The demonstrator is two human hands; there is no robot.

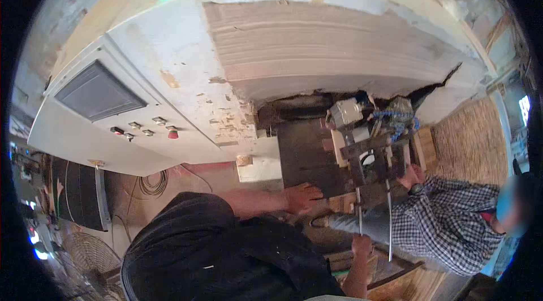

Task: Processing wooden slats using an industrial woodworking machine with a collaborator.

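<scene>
My left hand [302,197] is stretched out with its fingers apart, over the dark surface beside the machine, and holds nothing. My right hand [362,244] is closed around the lower end of a thin metal rod [358,210]. The rod runs up to a dark metal frame [362,148] on the machine. To its right a second pale rod [389,222] hangs from the same frame, apart from my hand. Above the frame sit a grey box-like part [346,112] and a blue coiled line [393,114].
A person in a checked shirt [435,222] stands at the right, both hands [413,176] close to the frame. At left is a control cabinet [85,131] with a dark screen and several buttons. A coiled cable [153,183] lies on the floor. A wire-guarded fan [87,253] stands lower left.
</scene>
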